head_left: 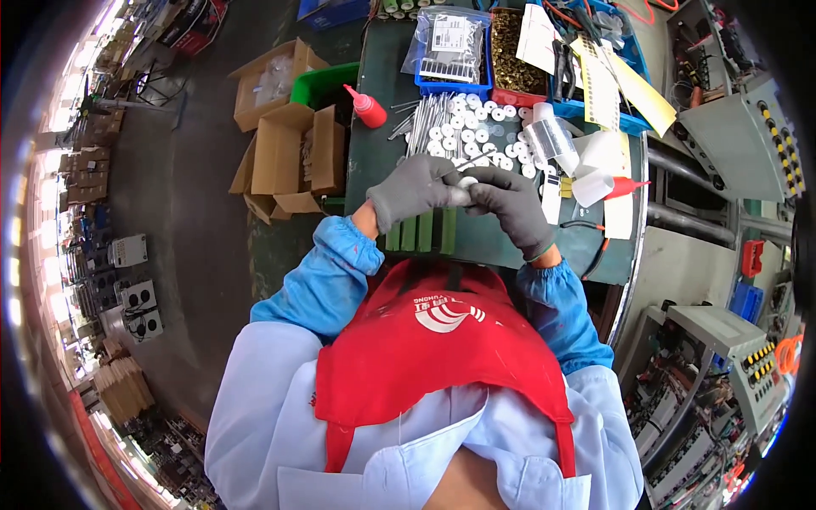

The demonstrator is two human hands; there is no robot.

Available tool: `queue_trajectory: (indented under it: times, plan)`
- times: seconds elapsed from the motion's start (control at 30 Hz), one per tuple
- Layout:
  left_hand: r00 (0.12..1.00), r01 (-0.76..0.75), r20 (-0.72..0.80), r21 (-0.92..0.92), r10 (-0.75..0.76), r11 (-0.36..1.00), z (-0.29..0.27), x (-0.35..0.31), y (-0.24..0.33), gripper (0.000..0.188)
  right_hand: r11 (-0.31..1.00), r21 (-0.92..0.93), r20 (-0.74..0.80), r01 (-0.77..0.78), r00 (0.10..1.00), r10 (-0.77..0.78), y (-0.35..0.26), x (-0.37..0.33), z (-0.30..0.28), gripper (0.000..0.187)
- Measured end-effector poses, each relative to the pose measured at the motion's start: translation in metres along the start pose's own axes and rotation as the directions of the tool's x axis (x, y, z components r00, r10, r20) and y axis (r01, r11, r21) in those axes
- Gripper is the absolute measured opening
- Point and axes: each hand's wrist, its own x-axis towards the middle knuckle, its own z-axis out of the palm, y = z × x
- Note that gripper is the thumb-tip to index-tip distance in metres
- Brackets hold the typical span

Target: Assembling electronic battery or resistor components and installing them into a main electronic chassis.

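2 hands (412, 192) (512, 209) on disc (467, 182), near bench-edge (495, 255)

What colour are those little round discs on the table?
The discs are white; the head view shows them best.

- Head view: left fisheye of a side-by-side pair on the person's head, upright, looking steeply down past the red cloth apron (442, 348).
- Close over the grey-gloved left hand (414, 193) and grey-gloved right hand (514, 208), mid-frame.
- Dark green flat worktop (374, 157) runs off the top edge.
- Very wide: dark grey floor (200, 229) left, grey metal box (722, 127) right, edges bending.
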Motion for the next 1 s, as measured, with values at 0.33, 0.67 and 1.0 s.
queue_trajectory:
  times: [0.33, 0.67, 1.0]
  plan:
    - [0.764, -0.415, -0.509, 0.082, 0.396, 0.906, 0.001, -0.017, 0.013, 0.036, 0.992, 0.129, -0.206, 0.000, 0.978, 0.027, 0.010, 0.001, 0.013, 0.033]
    - [0.825, -0.398, -0.495, -0.169, 0.271, 0.902, 0.010, -0.040, 0.014, 0.030, 0.983, 0.176, -0.249, 0.041, 0.969, 0.004, 0.006, 0.001, 0.030, 0.033]
    - [0.813, -0.418, -0.531, -0.248, 0.238, 0.874, 0.019, -0.052, 0.013, 0.021, 0.971, 0.207, -0.264, 0.115, 0.963, -0.058, 0.003, 0.003, 0.050, 0.033]
